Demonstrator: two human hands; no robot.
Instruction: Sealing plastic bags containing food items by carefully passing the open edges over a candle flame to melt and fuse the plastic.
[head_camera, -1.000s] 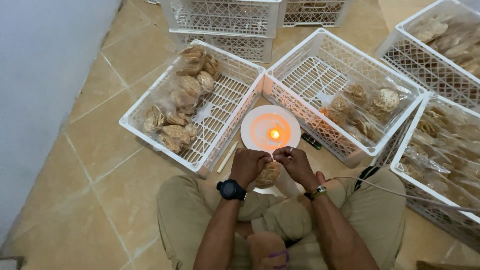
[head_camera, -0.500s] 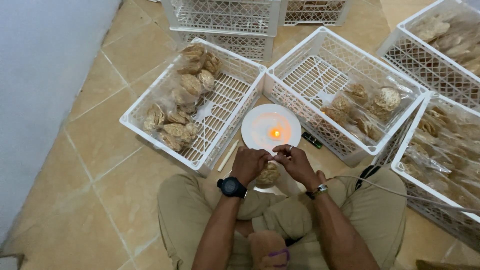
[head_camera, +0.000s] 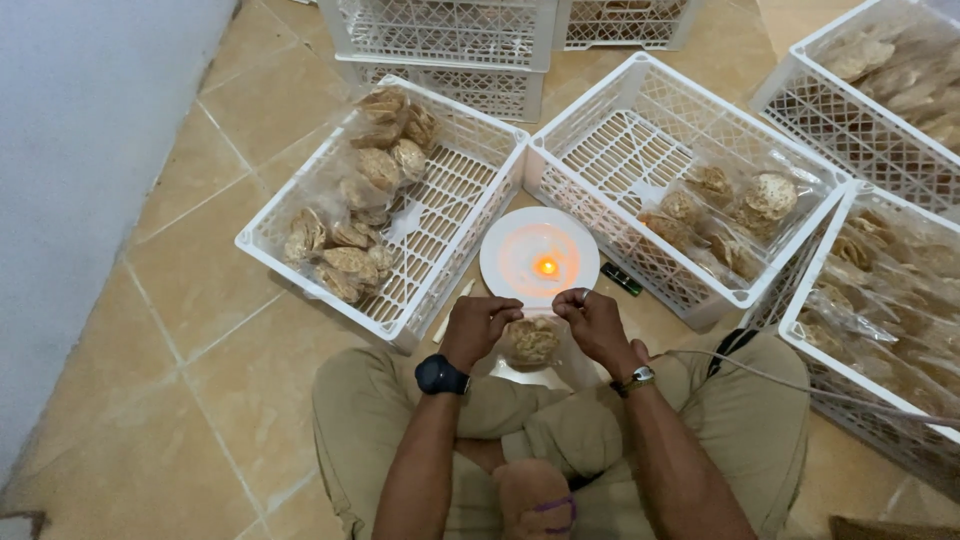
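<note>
Wall, pale and blank (head_camera: 70, 180), fills my far left, and its foot meets the tan floor tiles (head_camera: 200, 300). Next comes the white plastic lattice crate (head_camera: 470, 215) with clear bags of round brown crackers (head_camera: 350, 225) heaped along its left half; how many bags lie there I cannot make out through the glare of the film.

My left hand (head_camera: 478, 328), a black watch on its wrist, is closed in a pinch on the upper edge of the small clear bag of crackers (head_camera: 531, 341), which sits low in front of my crossed legs, just short of the round white plate (head_camera: 505, 275) bearing a small lit flame (head_camera: 547, 267). My fingers cover the bag's mouth, so whether it is sealed I cannot tell. My right hand (head_camera: 594, 325) pinches the same edge from the other side, knuckles hiding its fingertips.

Right of the plate stands a second white crate (head_camera: 640, 125) holding a few more bags in its near corner; a small dark object (head_camera: 621, 279) lies on the floor at its foot, too small to identify. Farther right, two more filled crates (head_camera: 870, 110) are cut off by the frame edge, and a thin cord (head_camera: 800, 385) crosses my right knee.
</note>
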